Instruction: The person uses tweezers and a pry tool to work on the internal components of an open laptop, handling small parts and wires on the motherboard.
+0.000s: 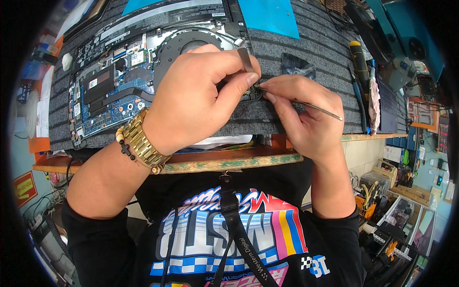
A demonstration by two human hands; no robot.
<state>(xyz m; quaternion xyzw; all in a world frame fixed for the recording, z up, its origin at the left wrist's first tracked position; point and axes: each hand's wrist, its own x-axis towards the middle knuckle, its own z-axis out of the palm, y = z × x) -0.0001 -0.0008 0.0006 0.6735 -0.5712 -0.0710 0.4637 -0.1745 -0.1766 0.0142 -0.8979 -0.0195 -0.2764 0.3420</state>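
The left hand [193, 93] pinches a flat metal tool [245, 59], and the right hand [306, 107] grips a slim metal rod [318, 109]. They nearly meet at the near right corner of the opened laptop [125, 107], which lies on the grey striped surface [260, 117].

Laptop base [126, 103]: far side cut off; near right part hidden beneath the left hand [203, 93].
Round fan [167, 60]: near right portion covered by that hand.
Flat metal tool [245, 60]: near end lost behind the left thumb.
Slender metal tool [319, 110]: middle stretch hidden in the right hand [306, 107]; tip too small to tell.
Dark packet [294, 63]: near edge behind right-hand fingers.
Blue sheet [270, 16]: cut off at far edge.
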